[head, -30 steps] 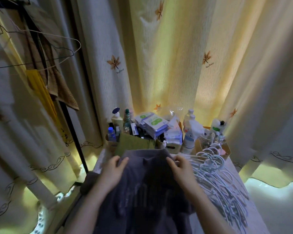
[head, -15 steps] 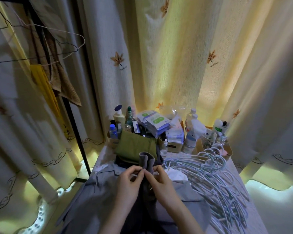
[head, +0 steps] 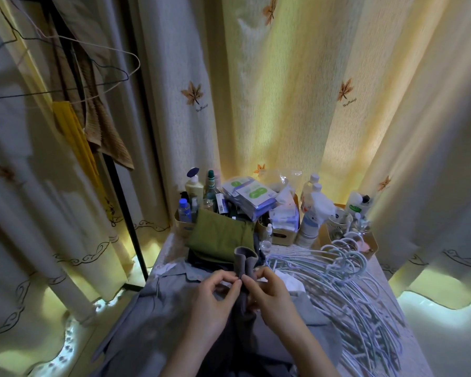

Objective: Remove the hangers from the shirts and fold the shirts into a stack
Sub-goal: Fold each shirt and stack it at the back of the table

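A dark grey shirt (head: pixel 244 261) is bunched upright between my hands, its collar end sticking up. My left hand (head: pixel 215 297) pinches the cloth from the left and my right hand (head: pixel 269 295) pinches it from the right, fingertips almost meeting. Under them a lighter grey shirt (head: pixel 158 306) lies spread on the table. Behind it sits a folded olive green shirt (head: pixel 218 234) on top of darker folded clothes. A heap of pale blue hangers (head: pixel 346 292) covers the table's right side.
Bottles and packets in boxes (head: pixel 256 205) crowd the table's far edge. A black clothes rack pole (head: pixel 120 197) stands at the left with wire hangers (head: pixel 74 74), a brown towel and a yellow cloth. Leaf-patterned curtains (head: pixel 283 104) hang all around.
A second ago my hands held the dark shirt spread wide near its top. They have come together at the middle, gathering the cloth into a narrow upright bunch. Since half a second ago little moved.
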